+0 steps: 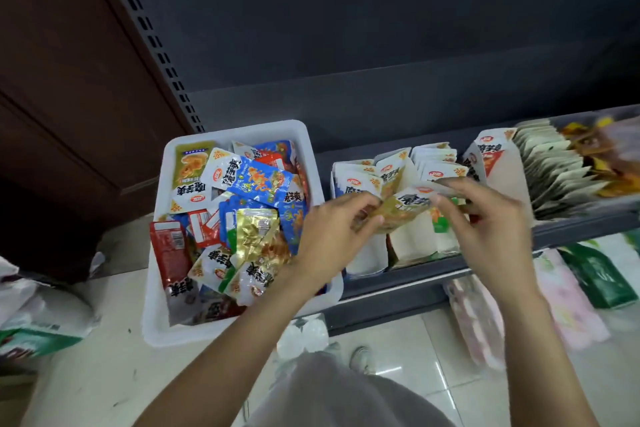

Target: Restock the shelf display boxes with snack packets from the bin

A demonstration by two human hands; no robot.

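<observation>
A white plastic bin [157, 253] on the shelf's left end holds several mixed snack packets in blue, red, white and gold. To its right stand white cardboard display boxes [412, 246] with packets filed upright in rows. My left hand [329, 236] pinches the lower end of a white and olive-yellow snack packet [405, 208] above the front of those boxes. At the packet's upper right end is my right hand [491, 222], its fingers curled round that end. The packet lies tilted between both hands.
Another display box [498, 163] and a row of pale packets [554, 170] fill the shelf to the right. Bagged goods [568, 291] lie on the lower shelf. White and green bags [38, 319] sit on the tiled floor at the left. A dark shelf back panel rises behind.
</observation>
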